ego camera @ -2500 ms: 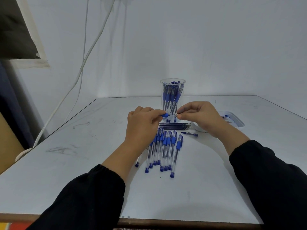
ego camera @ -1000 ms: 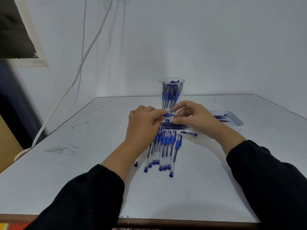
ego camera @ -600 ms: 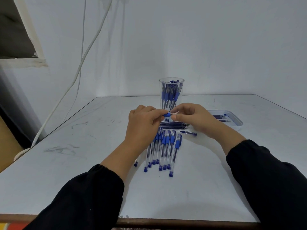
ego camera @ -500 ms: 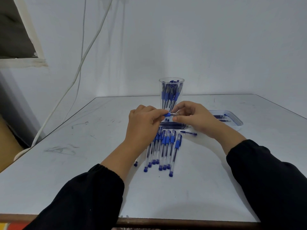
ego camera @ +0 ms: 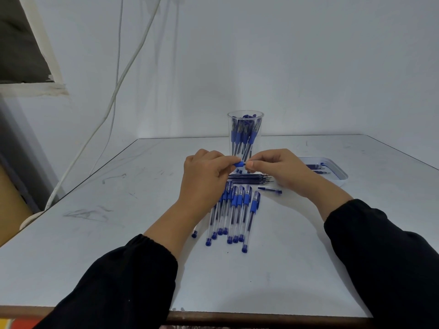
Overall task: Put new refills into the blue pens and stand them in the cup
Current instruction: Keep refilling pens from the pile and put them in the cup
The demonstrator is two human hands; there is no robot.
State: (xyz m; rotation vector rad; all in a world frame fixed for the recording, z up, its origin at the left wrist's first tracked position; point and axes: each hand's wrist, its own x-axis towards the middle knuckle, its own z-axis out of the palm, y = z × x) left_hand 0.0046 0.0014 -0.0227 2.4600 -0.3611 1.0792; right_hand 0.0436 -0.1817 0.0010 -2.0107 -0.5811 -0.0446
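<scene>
I am holding the blue pen crosswise between my hands, its long axis running left to right: left hand gripping the barrel, right hand pinching its tip end, just near of the clear cup.

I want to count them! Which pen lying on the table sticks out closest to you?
The rightmost pen in the row: its blue end cap lies nearer the table's front edge than any other cap.
</scene>
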